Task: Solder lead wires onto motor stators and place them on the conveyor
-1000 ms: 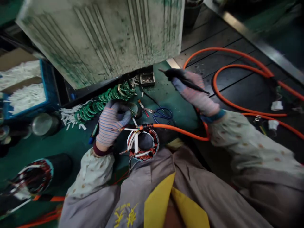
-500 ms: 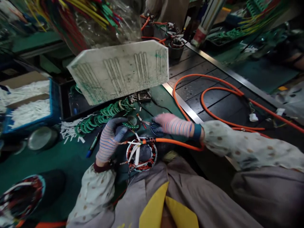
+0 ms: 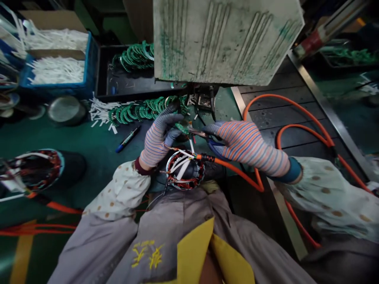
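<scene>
My left hand (image 3: 161, 136), in a striped glove, is closed on a short green white-dotted cord (image 3: 182, 128). My right hand (image 3: 245, 144), gloved alike, grips blue-handled scissors (image 3: 217, 149). Their metal blades point left and meet the end of the green cord; whether they are closed on it I cannot tell. Just below both hands sits a round motor stator (image 3: 186, 173) with copper windings and white sleeves. An orange cable (image 3: 233, 167) joins its wires at the top and runs right beneath my right hand.
Curled green cords (image 3: 133, 112) and white sleeves (image 3: 100, 112) lie behind my left hand, near a marker (image 3: 127, 139). A pale board (image 3: 225, 43) overhangs the back. Another stator (image 3: 35, 169) lies left, below a blue bin (image 3: 59, 75) of white tubes. Orange cable coils rest right.
My right hand has taken up the scissors from the table and brought them to the cord at my left hand. The view has shifted, showing more of the left side.
</scene>
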A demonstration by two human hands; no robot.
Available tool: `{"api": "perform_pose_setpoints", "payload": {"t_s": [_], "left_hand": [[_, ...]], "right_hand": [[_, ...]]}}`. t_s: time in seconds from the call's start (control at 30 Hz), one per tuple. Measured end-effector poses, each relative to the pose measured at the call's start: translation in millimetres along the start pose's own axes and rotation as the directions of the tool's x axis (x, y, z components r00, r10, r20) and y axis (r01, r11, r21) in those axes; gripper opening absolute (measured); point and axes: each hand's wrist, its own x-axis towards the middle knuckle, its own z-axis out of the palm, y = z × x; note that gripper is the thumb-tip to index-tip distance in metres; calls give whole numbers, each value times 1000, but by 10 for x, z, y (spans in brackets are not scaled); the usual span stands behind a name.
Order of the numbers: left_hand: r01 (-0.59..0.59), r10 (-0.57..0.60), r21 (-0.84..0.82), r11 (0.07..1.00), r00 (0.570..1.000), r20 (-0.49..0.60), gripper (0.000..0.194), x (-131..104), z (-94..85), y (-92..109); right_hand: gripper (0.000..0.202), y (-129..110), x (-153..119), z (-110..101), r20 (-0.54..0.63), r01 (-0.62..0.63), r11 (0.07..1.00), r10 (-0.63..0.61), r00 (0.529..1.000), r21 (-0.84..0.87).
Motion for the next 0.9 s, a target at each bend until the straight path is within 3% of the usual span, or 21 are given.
{"api": "perform_pose_setpoints", "payload": {"t_s": [0.17,0.3,0.43,0.53,0.63,0.73,0.83,0.9], "left_hand": [[-110,110,32,993,994,-19,60,21,-42,82],[-37,37,73,997,999,5,68,10,-21,81],[15,-17,65,998,1000,22,63,-7,21,94],[40,-40,21,999,999,-1,63,-9,38,117],[33,-35,-35,999,998,-47,62,-1,49,143],[11,-14,-55,998,999,-46,57,10,60,154],[18,-19,-35,999,999,-27,59,19,78,141],[2,-3,-43,999,1000,-25,60,21,89,130]], "right_hand": [[45,-97,69,-17,-8,12,989,-14,1000,-148],[44,-130,98,32,13,13,983,-11,1000,-182],[42,-73,85,118,91,37,989,-24,996,-146],[41,44,38,161,57,46,990,-38,998,-134],[45,87,12,119,36,25,981,-18,999,-193],[47,29,43,64,96,4,972,19,995,-235],[41,20,70,97,155,32,979,0,988,-203],[41,77,50,155,127,50,983,-28,992,-176]]}}
